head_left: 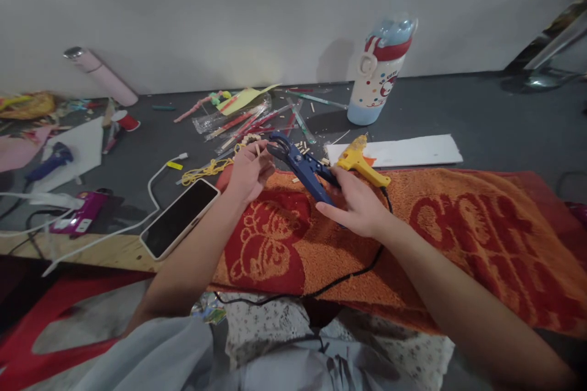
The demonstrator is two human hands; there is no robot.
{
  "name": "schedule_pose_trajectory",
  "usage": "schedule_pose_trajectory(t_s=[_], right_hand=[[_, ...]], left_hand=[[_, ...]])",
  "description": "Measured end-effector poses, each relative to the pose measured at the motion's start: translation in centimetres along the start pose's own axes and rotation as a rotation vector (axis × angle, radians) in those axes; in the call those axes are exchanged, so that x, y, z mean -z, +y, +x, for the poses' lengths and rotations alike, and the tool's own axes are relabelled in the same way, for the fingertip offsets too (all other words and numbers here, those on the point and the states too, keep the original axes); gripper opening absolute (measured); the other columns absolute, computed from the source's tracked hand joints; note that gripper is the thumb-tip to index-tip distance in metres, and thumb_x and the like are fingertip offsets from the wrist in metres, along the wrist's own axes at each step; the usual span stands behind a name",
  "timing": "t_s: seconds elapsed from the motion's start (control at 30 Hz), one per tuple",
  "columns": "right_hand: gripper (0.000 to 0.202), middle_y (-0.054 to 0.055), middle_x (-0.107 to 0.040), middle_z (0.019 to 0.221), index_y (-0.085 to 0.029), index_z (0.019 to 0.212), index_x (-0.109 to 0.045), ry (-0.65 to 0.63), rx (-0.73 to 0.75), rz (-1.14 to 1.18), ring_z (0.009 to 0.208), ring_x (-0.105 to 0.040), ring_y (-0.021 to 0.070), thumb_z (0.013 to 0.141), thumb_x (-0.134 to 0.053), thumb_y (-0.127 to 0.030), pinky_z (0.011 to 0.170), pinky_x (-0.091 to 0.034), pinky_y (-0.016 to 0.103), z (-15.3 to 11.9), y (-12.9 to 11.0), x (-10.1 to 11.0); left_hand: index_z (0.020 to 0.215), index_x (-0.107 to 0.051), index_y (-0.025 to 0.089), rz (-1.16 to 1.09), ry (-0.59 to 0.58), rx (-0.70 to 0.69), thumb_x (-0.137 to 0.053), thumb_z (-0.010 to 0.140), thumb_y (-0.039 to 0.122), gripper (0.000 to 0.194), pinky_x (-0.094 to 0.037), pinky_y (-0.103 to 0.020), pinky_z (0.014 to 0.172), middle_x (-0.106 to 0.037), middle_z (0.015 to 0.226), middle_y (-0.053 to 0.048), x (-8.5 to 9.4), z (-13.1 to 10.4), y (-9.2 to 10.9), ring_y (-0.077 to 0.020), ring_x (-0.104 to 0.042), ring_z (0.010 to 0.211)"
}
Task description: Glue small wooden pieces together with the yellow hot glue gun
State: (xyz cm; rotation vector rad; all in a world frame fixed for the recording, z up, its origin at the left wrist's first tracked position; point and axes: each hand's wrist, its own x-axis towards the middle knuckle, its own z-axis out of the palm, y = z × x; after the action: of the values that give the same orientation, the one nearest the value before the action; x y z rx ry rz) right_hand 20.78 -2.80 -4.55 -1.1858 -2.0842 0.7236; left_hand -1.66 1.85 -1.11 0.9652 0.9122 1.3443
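Blue pliers (308, 172) are held by their handles in my right hand (360, 203), above an orange and red towel (342, 253). Their jaws point up and left, close to my left hand (251, 171). Between the fingertips of my left hand is a small pale stick (258, 150). A yellow glue gun (360, 162) lies just beyond my right hand, its black cord running over the towel. Short pale stick pieces (302, 146) are scattered behind the pliers.
A white bottle (378, 76) stands at the back. Nearer are a white board (413, 151), wrapped sticks (247, 119), yellow string (206, 172) and a phone (181, 218). A pink flask (103, 76), red cup (126, 121) and purple power strip (82, 212) are at left.
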Motion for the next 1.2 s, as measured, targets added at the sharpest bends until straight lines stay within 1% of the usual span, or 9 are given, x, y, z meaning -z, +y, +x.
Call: schedule_pose_trajectory(t_s=[0.13, 0.23, 0.33, 0.47, 0.57, 0.7, 0.83, 1.0, 1.2], right_hand=[[0.079, 0.026, -0.061, 0.125, -0.009, 0.131, -0.049, 0.006, 0.017, -0.037, 0.116, -0.058, 0.04, 0.081, -0.049, -0.07, 0.096, -0.044, 0.057, -0.1, 0.1, -0.2], [0.074, 0.025, -0.061, 0.125, -0.01, 0.13, -0.048, 0.0, 0.034, -0.055, 0.115, -0.058, 0.0393, 0.083, -0.048, -0.068, 0.096, -0.045, 0.057, -0.1, 0.0, -0.2], [0.068, 0.024, -0.062, 0.122, -0.011, 0.128, -0.047, -0.006, 0.046, -0.075, 0.112, -0.059, 0.0381, 0.087, -0.045, -0.065, 0.094, -0.046, 0.055, -0.1, -0.1, 0.0], [0.065, 0.025, -0.062, 0.118, -0.009, 0.126, -0.046, -0.002, 0.057, -0.093, 0.109, -0.06, 0.0381, 0.089, -0.041, -0.062, 0.092, -0.047, 0.054, 0.0, -0.2, 0.0], [0.062, 0.024, -0.063, 0.117, -0.01, 0.126, -0.046, 0.015, 0.065, -0.107, 0.109, -0.06, 0.0374, 0.09, -0.042, -0.061, 0.092, -0.048, 0.053, 0.0, -0.1, -0.2], [0.057, 0.023, -0.062, 0.12, -0.012, 0.127, -0.045, 0.003, 0.059, -0.12, 0.111, -0.059, 0.038, 0.09, -0.043, -0.057, 0.092, -0.047, 0.055, -0.1, -0.1, -0.4], [0.052, 0.022, -0.063, 0.119, -0.014, 0.127, -0.045, -0.008, 0.04, -0.101, 0.11, -0.06, 0.0375, 0.091, -0.044, -0.052, 0.092, -0.047, 0.055, 0.0, 0.0, -0.5], [0.05, 0.021, -0.064, 0.121, -0.015, 0.13, -0.047, -0.009, 0.013, -0.059, 0.113, -0.06, 0.0363, 0.092, -0.043, -0.047, 0.095, -0.046, 0.054, 0.1, 0.1, -0.5], [0.047, 0.021, -0.065, 0.123, -0.015, 0.126, -0.049, -0.03, -0.051, -0.04, 0.114, -0.061, 0.0365, 0.091, -0.044, -0.046, 0.094, -0.047, 0.053, 0.2, -0.1, -0.3]], left_hand=[[0.064, -0.06, 0.016, 0.019, -0.043, 0.049, -0.09, 0.05, 0.039, 0.04, -0.013, -0.02, 0.039, -0.025, 0.046, 0.011, 0.2, -0.1, -0.1, -0.0015, -0.017, 0.041], [0.061, -0.055, 0.017, 0.02, -0.046, 0.065, -0.09, 0.049, 0.041, 0.045, -0.012, -0.02, 0.039, -0.021, 0.048, 0.011, 0.2, -0.1, -0.1, -0.0017, -0.016, 0.041], [0.056, -0.047, 0.017, 0.019, -0.035, 0.078, -0.092, 0.048, 0.041, 0.051, -0.013, -0.02, 0.039, -0.019, 0.049, 0.011, 0.0, -0.1, -0.1, -0.0017, -0.016, 0.042], [0.056, -0.042, 0.018, -0.004, -0.016, 0.078, -0.09, 0.052, 0.04, 0.053, -0.016, -0.019, 0.038, -0.018, 0.049, 0.01, 0.1, -0.1, -0.5, -0.0021, -0.018, 0.041], [0.055, -0.038, 0.018, -0.015, 0.007, 0.068, -0.09, 0.053, 0.034, 0.054, -0.017, -0.016, 0.038, -0.019, 0.05, 0.01, 0.1, -0.1, -0.8, -0.0013, -0.018, 0.041], [0.054, -0.034, 0.017, -0.028, 0.04, 0.07, -0.09, 0.053, 0.028, 0.056, -0.019, -0.014, 0.039, -0.018, 0.049, 0.011, 0.0, -0.2, -1.0, -0.0006, -0.019, 0.042], [0.054, -0.037, 0.017, -0.03, 0.056, 0.066, -0.088, 0.055, 0.026, 0.052, -0.02, -0.015, 0.038, -0.02, 0.049, 0.01, -0.1, -0.3, -1.0, -0.0009, -0.02, 0.042], [0.056, -0.042, 0.016, -0.012, 0.058, 0.064, -0.083, 0.064, 0.022, 0.042, -0.022, -0.015, 0.038, -0.025, 0.051, 0.009, -0.3, -0.5, -1.0, -0.0012, -0.023, 0.042], [0.056, -0.041, 0.016, -0.02, 0.06, 0.079, -0.084, 0.064, 0.022, 0.044, -0.022, -0.014, 0.038, -0.023, 0.05, 0.01, -0.5, -0.6, -0.8, -0.0011, -0.023, 0.042]])
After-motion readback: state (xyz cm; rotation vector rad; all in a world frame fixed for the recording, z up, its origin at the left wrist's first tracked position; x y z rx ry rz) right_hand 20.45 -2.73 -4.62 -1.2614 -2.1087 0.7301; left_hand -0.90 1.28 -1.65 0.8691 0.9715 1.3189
